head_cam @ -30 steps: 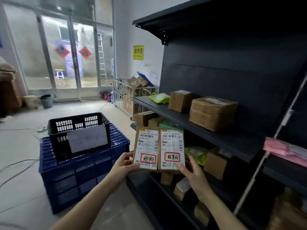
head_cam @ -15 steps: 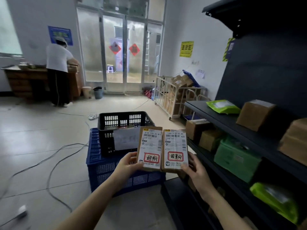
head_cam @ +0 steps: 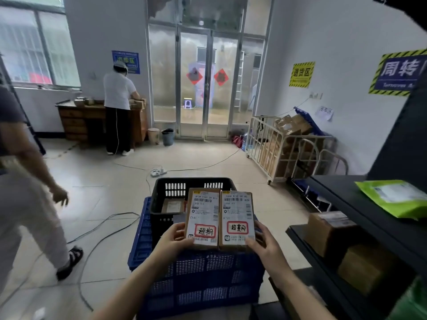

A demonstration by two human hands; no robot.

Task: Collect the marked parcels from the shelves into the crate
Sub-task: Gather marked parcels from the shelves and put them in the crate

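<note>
Two flat brown cardboard parcels with red-marked labels, left parcel and right parcel, are gripped side by side by the left hand and right hand above the black plastic crate.

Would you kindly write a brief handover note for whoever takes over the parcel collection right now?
Left hand: grips the left marked parcel by its lower edge.
Right hand: grips the right marked parcel likewise.
Both are held side by side, labels up, over the black crate, which sits on a blue crate.
Done: one brown parcel lies in the black crate.
Left: put both in, then check the shelf for more marked parcels.
</note>
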